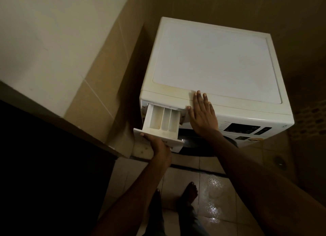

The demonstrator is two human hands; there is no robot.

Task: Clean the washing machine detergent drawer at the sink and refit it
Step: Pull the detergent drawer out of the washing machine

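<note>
A white front-loading washing machine [217,63] stands in a tiled corner. Its white detergent drawer [164,120] sticks out of the top left of the machine's front, most of its length showing, with three compartments inside and brownish stains in the left one. My left hand [157,144] grips the drawer's front panel from below, thumb on its top edge. My right hand [202,114] lies flat with straight fingers on the machine's front top edge, just right of the drawer slot.
A beige tiled wall [98,87] rises close to the machine's left side. A dark surface with a wooden edge [53,147] fills the lower left. The floor tiles [213,188] are wet and shiny; my bare foot [189,191] stands on them below the drawer.
</note>
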